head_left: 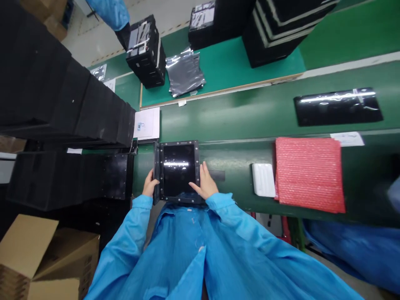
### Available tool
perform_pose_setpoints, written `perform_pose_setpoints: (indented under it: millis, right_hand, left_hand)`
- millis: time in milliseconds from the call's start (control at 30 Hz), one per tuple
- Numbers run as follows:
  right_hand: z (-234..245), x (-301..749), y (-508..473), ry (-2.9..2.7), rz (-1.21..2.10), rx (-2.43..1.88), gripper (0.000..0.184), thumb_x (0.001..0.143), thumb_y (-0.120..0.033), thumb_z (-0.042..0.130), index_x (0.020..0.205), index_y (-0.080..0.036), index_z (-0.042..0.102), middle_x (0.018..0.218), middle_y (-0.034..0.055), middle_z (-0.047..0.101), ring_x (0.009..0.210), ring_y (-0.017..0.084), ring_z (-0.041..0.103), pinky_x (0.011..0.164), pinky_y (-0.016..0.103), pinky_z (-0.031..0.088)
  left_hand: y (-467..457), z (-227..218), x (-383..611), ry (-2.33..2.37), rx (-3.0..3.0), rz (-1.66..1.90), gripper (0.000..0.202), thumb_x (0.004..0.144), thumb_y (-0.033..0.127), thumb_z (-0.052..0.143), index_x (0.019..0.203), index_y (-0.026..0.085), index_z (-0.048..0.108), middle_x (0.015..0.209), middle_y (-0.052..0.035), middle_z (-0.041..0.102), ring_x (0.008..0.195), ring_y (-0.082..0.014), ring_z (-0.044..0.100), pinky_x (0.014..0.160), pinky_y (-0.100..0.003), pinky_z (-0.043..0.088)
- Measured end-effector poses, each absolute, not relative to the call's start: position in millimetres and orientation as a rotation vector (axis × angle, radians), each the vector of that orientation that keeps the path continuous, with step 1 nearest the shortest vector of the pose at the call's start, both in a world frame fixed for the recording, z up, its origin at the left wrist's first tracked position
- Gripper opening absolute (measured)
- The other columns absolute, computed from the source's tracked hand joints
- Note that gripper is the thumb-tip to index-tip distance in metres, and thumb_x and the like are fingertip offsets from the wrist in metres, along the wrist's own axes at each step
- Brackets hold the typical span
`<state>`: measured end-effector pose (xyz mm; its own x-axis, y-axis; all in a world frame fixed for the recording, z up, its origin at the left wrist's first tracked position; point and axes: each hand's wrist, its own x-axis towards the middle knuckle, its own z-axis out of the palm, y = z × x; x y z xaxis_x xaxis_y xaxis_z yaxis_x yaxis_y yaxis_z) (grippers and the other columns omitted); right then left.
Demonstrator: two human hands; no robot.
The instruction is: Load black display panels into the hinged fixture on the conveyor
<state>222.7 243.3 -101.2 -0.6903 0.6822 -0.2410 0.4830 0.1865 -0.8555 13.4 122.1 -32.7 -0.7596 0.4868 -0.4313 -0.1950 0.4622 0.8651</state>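
Two hands on a black panel [178,170]: left hand [150,184] gripping, right hand [203,181] open flat.

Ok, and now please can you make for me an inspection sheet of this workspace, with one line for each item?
Surface: green belt, with a green mat behind it.
Job's things: black framed screen, glossy, with screws around its frame.
Clutter: red bubble wrap, white foam block and shiny black bag on the belt; foil bag on the mat; white paper at the belt's edge.
Grippers: left hand holds the screen's left edge; right hand lies open on its lower right part.
Cables: nothing seen.
Surroundings: stacks of black trays, cardboard boxes, a co-worker's blue sleeve.
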Motion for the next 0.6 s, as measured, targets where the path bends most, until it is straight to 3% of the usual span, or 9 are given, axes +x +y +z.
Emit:
perform_pose_setpoints:
  millis: [67,167,267,367,500,600]
  right_hand:
    - [-84,229,239,-2.423,1.410,-1.131,0.068,0.086,-0.050,0.047,0.145,-0.018,0.036,0.156,0.0122,0.020,0.119,0.038,0.052,0.098,0.052,0.044]
    - [-69,232,232,-2.323,1.571,-1.147,0.061,0.082,-0.048,0.052,0.138,-0.025,0.046,0.153,0.0111,0.028,0.090,0.030,0.065,0.078,0.047,0.054]
    - [-71,227,237,-1.738,1.922,-1.241,0.066,0.076,-0.055,0.056,0.135,-0.028,0.045,0.138,0.0117,0.049,0.070,0.020,0.064,0.059,0.037,0.055]
    - [-78,217,253,-1.234,2.103,-1.307,0.056,0.069,-0.058,0.063,0.116,-0.028,0.055,0.101,0.0059,0.066,0.053,0.012,0.053,0.044,0.027,0.046]
    - [-69,200,266,-1.138,2.024,-1.398,0.056,0.048,-0.054,0.079,0.091,-0.024,0.059,0.063,-0.0030,0.058,0.045,0.009,0.042,0.040,0.023,0.035]
    - [-49,182,265,-1.357,1.955,-1.489,0.056,0.042,-0.060,0.080,0.076,-0.020,0.060,0.050,-0.0045,0.049,0.044,0.010,0.042,0.041,0.023,0.034]
  left_hand:
    - [125,-38,14,2.106,0.275,1.312,0.054,0.052,0.017,0.059,0.106,0.018,0.065,0.102,-0.0037,0.070,0.104,-0.0257,0.061,0.101,-0.039,0.044]
    - [128,-45,14,2.103,0.309,1.343,0.045,0.057,0.017,0.062,0.102,0.018,0.066,0.101,-0.0039,0.070,0.105,-0.0257,0.061,0.103,-0.040,0.043]
    - [126,-50,13,2.078,0.272,1.388,0.049,0.058,0.012,0.063,0.106,0.019,0.065,0.110,-0.0049,0.068,0.113,-0.0256,0.058,0.108,-0.040,0.038]
    - [122,-55,9,2.015,0.259,1.377,0.056,0.059,0.010,0.065,0.114,0.017,0.062,0.120,-0.0082,0.063,0.119,-0.0264,0.054,0.110,-0.041,0.035]
    - [123,-62,12,1.972,0.315,1.352,0.060,0.064,0.011,0.062,0.123,0.017,0.055,0.127,-0.0120,0.056,0.122,-0.0258,0.051,0.111,-0.039,0.034]
    - [127,-67,20,1.941,0.338,1.362,0.064,0.065,0.013,0.062,0.128,0.017,0.051,0.131,-0.0138,0.051,0.124,-0.0245,0.049,0.112,-0.036,0.032]
